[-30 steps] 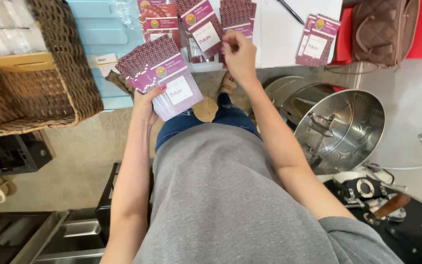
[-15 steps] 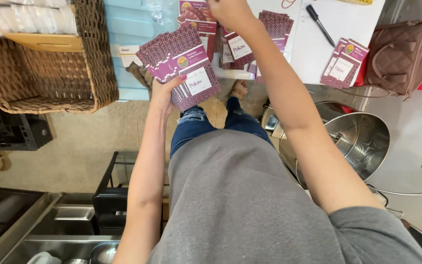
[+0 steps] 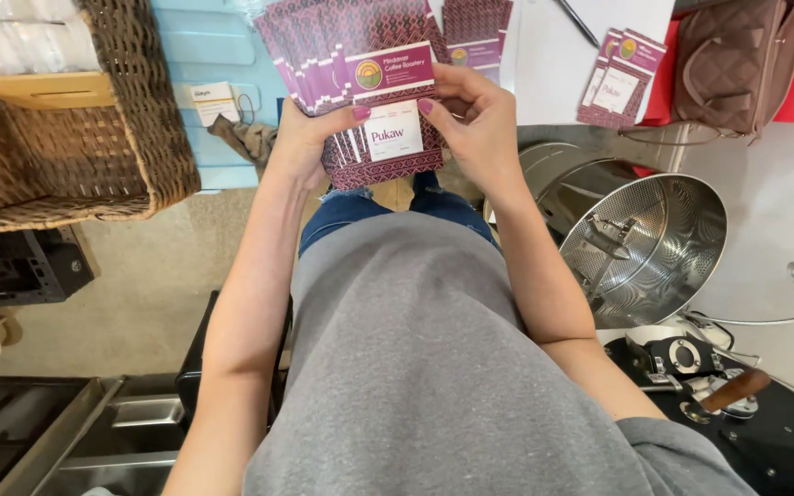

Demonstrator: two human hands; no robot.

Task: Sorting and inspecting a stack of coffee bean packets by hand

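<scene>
A fanned stack of purple patterned pouches [image 3: 360,55] with white labels is held up in front of my chest. My left hand [image 3: 305,138] grips the stack from the left, thumb on the front pouch. My right hand [image 3: 475,119] holds the right edge of the front pouch [image 3: 392,110], thumb on its label. More purple pouches [image 3: 622,78] lie on the white table [image 3: 544,64] to the right, and another group [image 3: 478,32] lies just behind my right hand.
A woven basket [image 3: 121,110] sits at the left on a light blue surface [image 3: 204,55]. A brown quilted bag [image 3: 737,64] rests on the right. A perforated steel drum tray [image 3: 654,248] stands at right, black machine parts [image 3: 719,395] below it. A pen [image 3: 579,23] lies on the table.
My right hand has come back from the table to the stack and now holds the front pouch. The stack has risen closer to the camera in my left hand.
</scene>
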